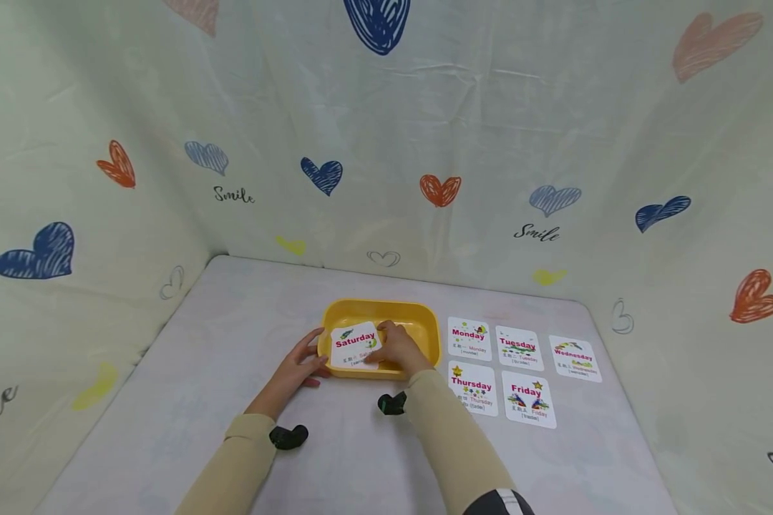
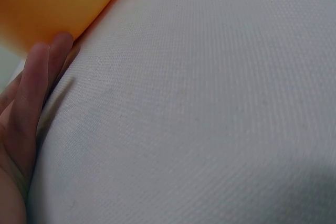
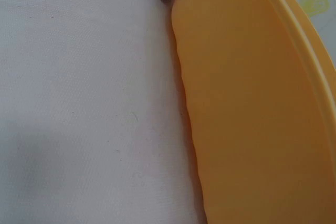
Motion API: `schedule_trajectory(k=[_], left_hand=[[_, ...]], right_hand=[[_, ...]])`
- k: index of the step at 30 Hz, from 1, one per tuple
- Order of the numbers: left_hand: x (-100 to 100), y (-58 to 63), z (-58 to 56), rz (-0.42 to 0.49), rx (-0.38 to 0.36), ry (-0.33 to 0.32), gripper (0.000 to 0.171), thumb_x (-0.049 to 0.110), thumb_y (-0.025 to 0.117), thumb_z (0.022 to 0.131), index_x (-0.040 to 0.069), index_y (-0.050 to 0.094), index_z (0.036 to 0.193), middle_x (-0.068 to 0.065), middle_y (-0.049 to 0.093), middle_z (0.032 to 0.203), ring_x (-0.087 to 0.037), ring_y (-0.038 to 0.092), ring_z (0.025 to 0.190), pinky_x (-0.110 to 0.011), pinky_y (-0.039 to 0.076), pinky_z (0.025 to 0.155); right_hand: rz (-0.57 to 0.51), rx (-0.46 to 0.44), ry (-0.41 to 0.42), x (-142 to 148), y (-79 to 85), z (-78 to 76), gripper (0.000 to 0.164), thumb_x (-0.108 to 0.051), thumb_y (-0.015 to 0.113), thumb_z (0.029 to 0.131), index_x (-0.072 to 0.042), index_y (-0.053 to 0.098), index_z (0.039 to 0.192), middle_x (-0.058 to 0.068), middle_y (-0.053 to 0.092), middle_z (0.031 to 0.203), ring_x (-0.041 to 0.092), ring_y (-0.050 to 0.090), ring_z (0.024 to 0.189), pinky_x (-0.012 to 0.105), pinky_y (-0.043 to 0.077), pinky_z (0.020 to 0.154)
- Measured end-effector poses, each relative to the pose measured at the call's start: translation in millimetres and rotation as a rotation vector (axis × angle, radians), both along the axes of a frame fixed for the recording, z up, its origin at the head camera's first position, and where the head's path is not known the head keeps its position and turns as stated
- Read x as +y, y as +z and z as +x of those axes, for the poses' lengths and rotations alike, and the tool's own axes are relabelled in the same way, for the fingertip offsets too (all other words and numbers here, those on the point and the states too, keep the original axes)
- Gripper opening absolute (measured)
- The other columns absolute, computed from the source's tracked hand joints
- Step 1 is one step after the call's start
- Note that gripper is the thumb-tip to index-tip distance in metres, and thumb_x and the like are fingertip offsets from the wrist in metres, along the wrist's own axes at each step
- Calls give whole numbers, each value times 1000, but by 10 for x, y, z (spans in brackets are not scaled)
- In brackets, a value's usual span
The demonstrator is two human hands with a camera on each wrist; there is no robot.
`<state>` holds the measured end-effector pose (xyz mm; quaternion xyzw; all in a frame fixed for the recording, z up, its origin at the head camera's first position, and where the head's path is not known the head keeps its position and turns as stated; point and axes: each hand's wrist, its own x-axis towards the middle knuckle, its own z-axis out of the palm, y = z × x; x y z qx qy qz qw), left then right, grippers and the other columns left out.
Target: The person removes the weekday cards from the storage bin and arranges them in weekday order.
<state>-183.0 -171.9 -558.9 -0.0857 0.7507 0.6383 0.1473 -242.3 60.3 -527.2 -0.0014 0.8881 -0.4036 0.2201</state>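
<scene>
A yellow tray sits on the pale table, and its smooth outer wall fills much of the right wrist view. My left hand holds the tray's left front corner, fingers along the left side and thumb at the front. In the left wrist view, fingers lie against the tray wall. Inside the tray's left half is a white "Saturday" card. My right hand reaches over the tray's front rim and pinches that card at its right edge, thumb near the bottom. The thumb covers part of the small print.
To the right of the tray lie white weekday cards in two rows. Monday, Tuesday and Wednesday form the back row; Thursday and Friday the front. A heart-printed cloth hangs around the table's back and sides.
</scene>
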Motion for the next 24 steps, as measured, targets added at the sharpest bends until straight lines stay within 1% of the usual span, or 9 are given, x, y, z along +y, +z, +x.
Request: schedule_trajectory(k=[5, 10, 13, 17, 20, 24], left_hand=[[4, -10, -5, -5, 2, 0, 68, 31, 68, 92, 36, 33, 150, -18, 46, 141, -23, 67, 90, -33, 56, 72], [10, -15, -13, -3, -1, 4, 67, 30, 68, 92, 37, 33, 150, -17, 46, 141, -23, 68, 90, -33, 56, 72], [9, -8, -11, -1, 2, 2, 67, 30, 68, 92, 37, 33, 150, -17, 46, 141, -23, 67, 90, -34, 56, 72], [11, 8, -2, -3, 8, 0, 68, 29, 67, 93, 36, 32, 151, -18, 46, 142, -23, 67, 90, -34, 56, 72], [17, 17, 5, -6, 8, 4, 67, 28, 66, 93, 35, 32, 151, -18, 46, 141, -23, 67, 90, -34, 56, 72], [23, 15, 8, -13, 4, 16, 66, 28, 66, 93, 35, 33, 150, -18, 47, 140, -23, 68, 89, -33, 56, 71]], right_hand=[[9, 21, 5, -1, 6, -10, 70, -16, 87, 72, -12, 50, 131, 11, 49, 125, 27, 49, 102, 43, 40, 103], [-21, 32, 17, 33, 11, -21, 65, -9, 85, 74, -9, 51, 130, 10, 53, 118, 27, 50, 101, 43, 40, 102], [-39, 22, 14, 51, 9, -32, 62, -6, 83, 75, -7, 52, 129, 9, 56, 114, 26, 51, 99, 42, 42, 100], [-57, -9, -12, 67, -2, -55, 57, -5, 82, 76, -8, 55, 126, 8, 57, 110, 26, 52, 97, 40, 44, 98], [-56, -31, -29, 74, -18, -80, 53, -5, 82, 76, -9, 56, 123, 7, 57, 110, 25, 52, 97, 40, 45, 97], [-45, -40, -32, 86, -43, -109, 49, -5, 83, 75, -8, 57, 116, 6, 56, 106, 25, 52, 95, 38, 47, 94]])
